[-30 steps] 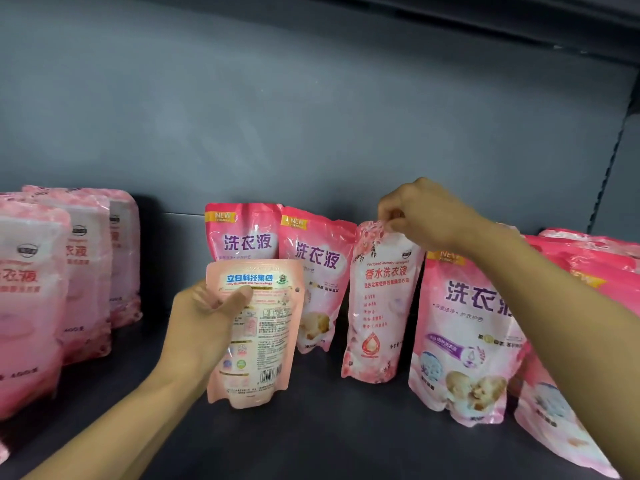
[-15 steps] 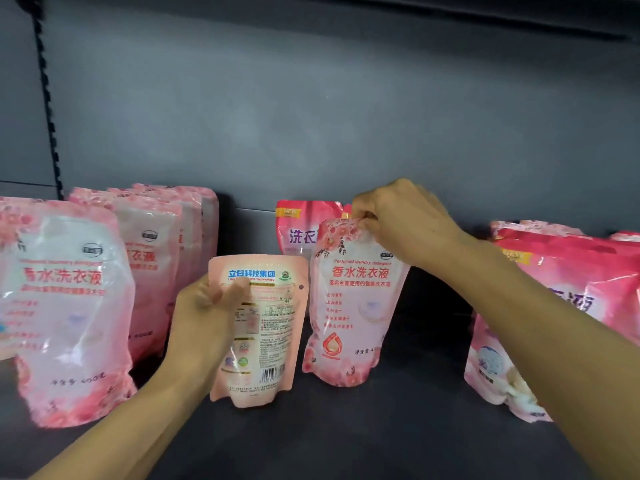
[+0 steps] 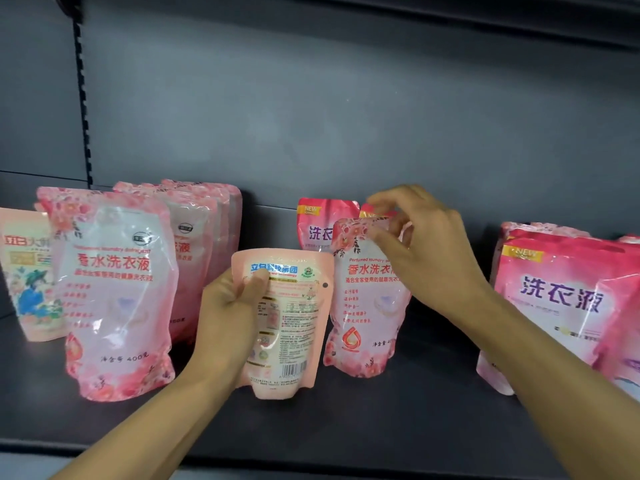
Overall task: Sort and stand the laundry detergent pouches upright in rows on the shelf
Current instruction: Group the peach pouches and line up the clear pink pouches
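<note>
Dark grey shelf [image 3: 381, 420]. Left hand [image 3: 228, 317] grips peach pouch [image 3: 287, 327], back label out. Behind, right hand [image 3: 426, 251] pinches floral pouch [image 3: 363, 306] top, upright. Step: sorting; next prob. slide floral one w/ left-side row [image 3: 194, 244].

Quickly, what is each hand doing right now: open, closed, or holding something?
Left hand: grips the small peach pouch showing its barcode side.
Right hand: pinches the top of the pink floral pouch.
</note>
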Demonstrator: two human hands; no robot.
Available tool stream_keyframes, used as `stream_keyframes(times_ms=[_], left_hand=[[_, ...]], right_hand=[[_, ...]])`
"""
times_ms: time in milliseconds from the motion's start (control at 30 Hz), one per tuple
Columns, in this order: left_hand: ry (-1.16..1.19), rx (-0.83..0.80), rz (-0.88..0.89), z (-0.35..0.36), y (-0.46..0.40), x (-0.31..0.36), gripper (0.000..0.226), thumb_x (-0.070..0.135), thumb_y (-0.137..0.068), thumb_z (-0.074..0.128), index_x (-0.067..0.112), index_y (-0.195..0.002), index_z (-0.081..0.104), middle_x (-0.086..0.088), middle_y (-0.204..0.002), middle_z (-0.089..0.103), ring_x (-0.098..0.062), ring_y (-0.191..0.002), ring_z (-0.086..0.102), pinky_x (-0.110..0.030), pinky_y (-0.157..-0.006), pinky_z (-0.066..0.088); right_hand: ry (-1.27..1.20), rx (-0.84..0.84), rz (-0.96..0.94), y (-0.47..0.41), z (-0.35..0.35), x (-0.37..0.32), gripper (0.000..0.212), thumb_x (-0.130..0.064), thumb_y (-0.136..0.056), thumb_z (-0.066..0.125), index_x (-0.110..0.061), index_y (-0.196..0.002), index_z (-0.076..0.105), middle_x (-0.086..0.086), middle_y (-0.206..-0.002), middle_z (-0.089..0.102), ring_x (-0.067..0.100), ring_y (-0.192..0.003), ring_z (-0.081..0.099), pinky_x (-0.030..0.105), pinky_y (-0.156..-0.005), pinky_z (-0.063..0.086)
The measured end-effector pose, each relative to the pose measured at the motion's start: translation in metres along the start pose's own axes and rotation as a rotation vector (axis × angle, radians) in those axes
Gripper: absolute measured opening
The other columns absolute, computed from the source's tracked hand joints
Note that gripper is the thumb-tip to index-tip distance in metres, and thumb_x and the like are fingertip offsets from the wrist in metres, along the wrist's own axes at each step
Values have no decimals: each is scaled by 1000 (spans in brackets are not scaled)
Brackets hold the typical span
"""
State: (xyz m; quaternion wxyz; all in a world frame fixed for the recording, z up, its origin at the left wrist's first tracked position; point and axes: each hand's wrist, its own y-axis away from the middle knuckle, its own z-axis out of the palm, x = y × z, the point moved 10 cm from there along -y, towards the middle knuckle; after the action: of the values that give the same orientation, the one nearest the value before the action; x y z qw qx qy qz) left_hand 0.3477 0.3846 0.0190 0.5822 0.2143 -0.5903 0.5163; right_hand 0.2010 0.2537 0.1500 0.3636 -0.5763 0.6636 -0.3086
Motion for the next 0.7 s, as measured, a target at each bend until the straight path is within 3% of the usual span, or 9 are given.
stream_keyframes(times_ms=[100,200,300,400,500,567,633,700], left_hand=[[24,-37,31,11,11,13,23,11,-97,46,9,-84,66,0,-70,74,-12,-61,70,-22,-49,53],[27,-91,48,23,24,23,23,9,-97,46,10,-84,65,-2,-72,74,-13,-63,70,-23,-52,54],[-6,-134,10,31,35,23,19,10,-96,47,11,-88,64,-4,-77,75,-15,-69,72,-24,-56,56],[-104,-77,0,27,46,21,8,12,-93,55,15,-101,58,-1,-91,73,-11,-82,70,-14,-60,52],[-260,-14,49,17,73,21,36,23,-87,64,25,-117,44,11,-108,59,0,-101,57,-5,-70,45],[-344,-46,78,14,99,20,52,35,-80,68,29,-123,40,17,-117,51,5,-112,49,-9,-82,41],[-396,-131,77,17,120,18,69,53,-69,74,32,-125,39,21,-123,49,8,-118,45,-13,-92,39],[-506,-158,86,15,132,17,69,50,-62,79,39,-120,41,20,-120,53,5,-115,49,-18,-93,42]], right_hand=[[-239,-241,184,16,25,-7,25,-26,-84,66,-22,-108,60,-11,-93,66,2,-83,60,13,-72,47],[-386,-425,287,27,43,-9,19,-28,-85,65,-16,-99,63,-8,-88,69,5,-82,63,20,-75,49],[-389,-436,281,32,35,-13,13,-19,-89,62,-10,-80,64,0,-76,68,4,-59,53,15,-56,43],[-391,-418,309,42,28,-15,15,-17,-90,59,-9,-77,62,5,-82,70,16,-70,61,28,-64,50],[-412,-353,338,50,22,-21,17,-16,-92,56,-10,-77,60,8,-86,69,22,-77,67,33,-66,55],[-466,-300,361,54,18,-28,17,-14,-93,55,-8,-77,60,10,-85,67,21,-71,66,33,-62,56],[-478,-274,370,55,18,-38,18,-11,-92,54,-3,-77,60,10,-81,66,23,-71,64,34,-68,54],[-525,-282,387,58,23,-49,20,-9,-91,54,0,-74,59,12,-77,64,29,-74,67,39,-74,55]])
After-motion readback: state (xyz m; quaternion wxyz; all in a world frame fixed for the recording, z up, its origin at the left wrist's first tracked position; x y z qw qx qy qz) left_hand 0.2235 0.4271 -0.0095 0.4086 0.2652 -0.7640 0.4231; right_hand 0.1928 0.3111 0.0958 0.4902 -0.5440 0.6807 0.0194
